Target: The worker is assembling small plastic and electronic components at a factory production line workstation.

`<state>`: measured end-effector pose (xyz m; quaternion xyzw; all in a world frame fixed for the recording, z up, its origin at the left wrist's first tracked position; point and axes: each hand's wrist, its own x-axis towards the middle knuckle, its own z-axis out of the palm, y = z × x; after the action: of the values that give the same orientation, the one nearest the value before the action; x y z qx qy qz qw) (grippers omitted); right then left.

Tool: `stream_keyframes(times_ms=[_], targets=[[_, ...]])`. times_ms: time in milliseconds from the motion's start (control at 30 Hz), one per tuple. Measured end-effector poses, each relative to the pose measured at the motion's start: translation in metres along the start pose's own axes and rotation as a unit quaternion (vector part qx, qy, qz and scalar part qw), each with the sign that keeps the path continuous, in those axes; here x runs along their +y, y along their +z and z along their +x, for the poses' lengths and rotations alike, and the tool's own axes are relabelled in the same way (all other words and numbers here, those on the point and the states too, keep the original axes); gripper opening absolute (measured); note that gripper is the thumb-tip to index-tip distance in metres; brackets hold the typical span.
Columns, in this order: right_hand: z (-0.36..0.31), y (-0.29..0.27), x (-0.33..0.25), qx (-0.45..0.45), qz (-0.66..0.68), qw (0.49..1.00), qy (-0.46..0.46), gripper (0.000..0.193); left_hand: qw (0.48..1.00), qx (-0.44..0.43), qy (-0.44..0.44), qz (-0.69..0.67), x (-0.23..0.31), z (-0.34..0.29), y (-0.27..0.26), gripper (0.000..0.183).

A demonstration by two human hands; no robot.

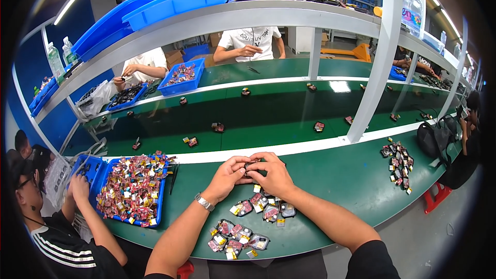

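Observation:
Close together over the green bench, my left hand and my right hand pinch a small dark device casing between their fingertips. The fingers cover most of it, so its details are hidden. Just below my hands lies a loose group of open device casings with red circuit boards and silver-and-yellow battery cells. A second cluster of similar casings sits nearer the bench's front edge, between my forearms. My left wrist wears a metal watch.
A blue tray heaped with red boards and cells stands left, dark tweezers beside it. More units lie right, near a black bag. Beyond a white rail, a green conveyor carries spaced units. Co-workers sit left and opposite.

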<state>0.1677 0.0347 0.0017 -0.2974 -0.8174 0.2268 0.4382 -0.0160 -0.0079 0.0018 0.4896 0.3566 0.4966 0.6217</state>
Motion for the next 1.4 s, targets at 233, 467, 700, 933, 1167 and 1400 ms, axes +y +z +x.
stream_keyframes(times_ms=[233,467,700,933,1167,1400], targets=[[0.002,0.002,-0.006,-0.006,0.021,0.999,-0.037,0.018,1.0,0.019,0.017,-0.01,-0.001,0.001,-0.003,0.028],[0.003,-0.003,-0.014,-0.002,0.006,0.999,-0.032,0.018,0.999,0.033,0.026,-0.027,-0.002,-0.001,0.0,0.025],[0.004,-0.007,-0.017,0.022,-0.018,0.997,-0.069,0.018,0.998,0.043,0.032,-0.025,0.0,0.0,0.005,0.025],[0.004,-0.008,-0.015,0.044,-0.098,0.981,-0.162,0.017,0.998,0.046,0.022,-0.03,0.001,-0.001,0.005,0.026],[0.005,-0.001,-0.01,0.061,-0.136,0.974,-0.17,0.015,0.998,0.046,0.022,-0.027,0.001,0.0,0.006,0.026],[0.005,0.002,-0.012,0.064,-0.077,0.989,-0.109,0.011,0.997,0.08,0.021,-0.002,-0.003,0.001,0.007,0.024]])
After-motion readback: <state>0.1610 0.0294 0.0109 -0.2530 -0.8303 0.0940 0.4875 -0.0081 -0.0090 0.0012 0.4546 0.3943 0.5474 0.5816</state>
